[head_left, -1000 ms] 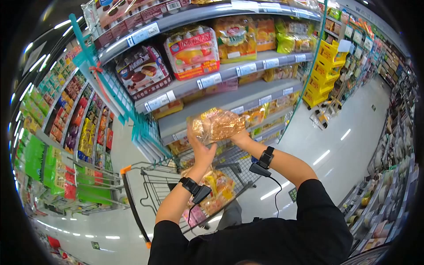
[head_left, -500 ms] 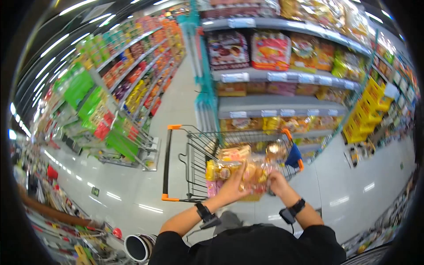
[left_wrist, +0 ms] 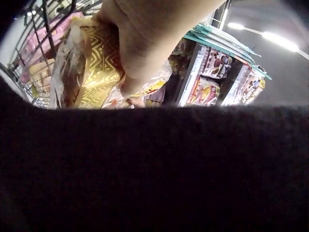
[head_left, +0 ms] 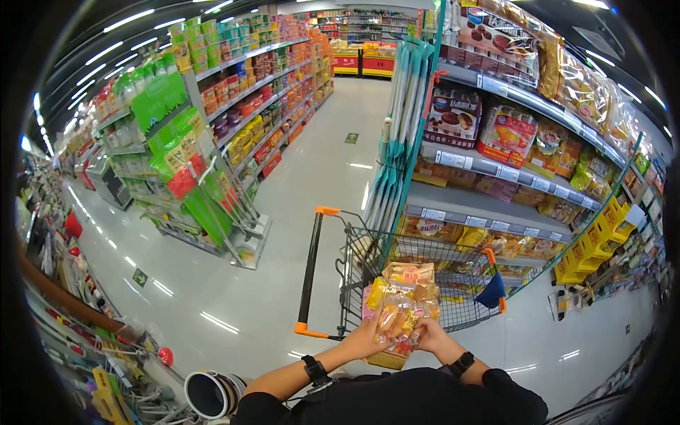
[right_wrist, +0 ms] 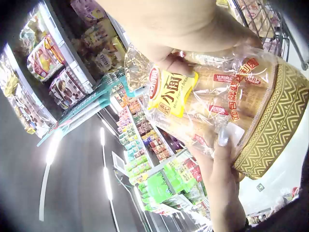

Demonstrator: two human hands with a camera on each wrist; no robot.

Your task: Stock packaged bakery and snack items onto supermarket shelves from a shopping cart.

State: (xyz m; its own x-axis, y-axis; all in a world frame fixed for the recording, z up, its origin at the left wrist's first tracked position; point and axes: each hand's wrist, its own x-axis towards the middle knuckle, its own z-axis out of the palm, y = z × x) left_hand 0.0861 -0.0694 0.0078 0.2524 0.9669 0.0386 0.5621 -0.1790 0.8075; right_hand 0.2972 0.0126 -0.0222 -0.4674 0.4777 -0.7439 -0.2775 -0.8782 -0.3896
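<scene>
Both hands grip a clear bag of bread with a yellow label and a gold zigzag band at its base. My left hand holds one side and my right hand the other, close in front of the body. In the right wrist view the bread rolls show through the bag, with left fingers pressed against it. The left wrist view shows my left thumb and palm against the patterned bag; dark cloth blocks its lower half.
A wire shopping cart with orange corners stands in front, holding several food packs. Beyond it is a bread shelf with a teal rack edge. An aisle floor runs ahead; a green display stands left, yellow crates right.
Both hands have come down from shelf height with the bag of bread, over the cart and in toward the body. The head view has swung left, bringing the aisle into sight.
</scene>
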